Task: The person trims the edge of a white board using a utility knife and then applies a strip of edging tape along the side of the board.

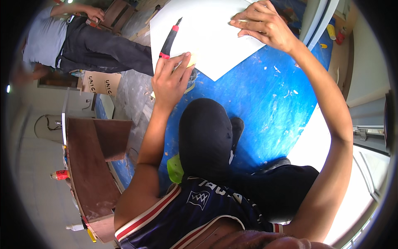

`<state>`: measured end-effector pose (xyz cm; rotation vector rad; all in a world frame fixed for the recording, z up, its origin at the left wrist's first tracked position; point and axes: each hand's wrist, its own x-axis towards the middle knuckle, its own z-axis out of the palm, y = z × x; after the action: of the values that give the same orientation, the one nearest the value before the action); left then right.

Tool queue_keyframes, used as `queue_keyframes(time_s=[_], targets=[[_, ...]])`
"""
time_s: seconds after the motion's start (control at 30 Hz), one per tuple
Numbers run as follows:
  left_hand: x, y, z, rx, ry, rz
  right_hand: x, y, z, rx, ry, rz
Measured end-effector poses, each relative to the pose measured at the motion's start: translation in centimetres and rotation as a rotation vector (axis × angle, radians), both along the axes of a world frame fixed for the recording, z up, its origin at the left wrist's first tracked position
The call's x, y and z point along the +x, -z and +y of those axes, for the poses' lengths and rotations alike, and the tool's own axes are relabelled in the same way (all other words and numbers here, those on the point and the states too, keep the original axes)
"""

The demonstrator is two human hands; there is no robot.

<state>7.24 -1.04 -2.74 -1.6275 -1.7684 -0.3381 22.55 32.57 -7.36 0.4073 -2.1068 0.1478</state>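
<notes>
A large white sheet (207, 37) lies at the top of the view, one corner pointing toward me. My left hand (170, 81) is at its near left edge, fingers bent and closed. From those fingers sticks out a black tool with red bands (169, 40), its dark pointed tip facing away from me. A pale yellow piece (192, 60) shows beside the fingertips; its kind cannot be made out. My right hand (265, 25) rests over the sheet's right part, fingers curled and thumb drawn in. Whatever lies between those fingertips is too small to tell.
Blue covering (265, 108), scuffed and spotted with debris, spreads under the sheet. Another person (99, 43) stands at the upper left. A brown wooden cabinet (89, 166) and a cardboard box (99, 83) are on the left. My bent knee (205, 137) comes up close below the sheet.
</notes>
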Motion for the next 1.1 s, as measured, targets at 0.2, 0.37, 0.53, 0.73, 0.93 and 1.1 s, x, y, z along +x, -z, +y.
queue_keyframes(time_s=[0.2,0.37,0.53,0.73,0.93,1.1], targets=[[0.2,0.1,0.2,-0.005,-0.008,-0.027,-0.8,1.9,-0.1,-0.051,0.061,0.077],[-0.2,0.2,0.2,0.009,0.010,-0.059,-1.2,1.9,0.2,-0.038,0.045,0.088],[-0.2,0.1,0.4,0.013,0.008,-0.055,-1.3,1.9,0.3,-0.048,0.049,0.089],[-0.3,0.1,0.3,0.011,0.013,-0.067,-1.1,1.8,0.1,-0.072,0.056,0.090],[-0.4,0.1,0.4,0.018,0.021,-0.072,-1.1,1.8,0.0,-0.096,0.056,0.089],[-0.5,0.0,0.4,0.010,0.014,-0.071,-1.0,1.5,0.0,-0.090,0.030,0.090]])
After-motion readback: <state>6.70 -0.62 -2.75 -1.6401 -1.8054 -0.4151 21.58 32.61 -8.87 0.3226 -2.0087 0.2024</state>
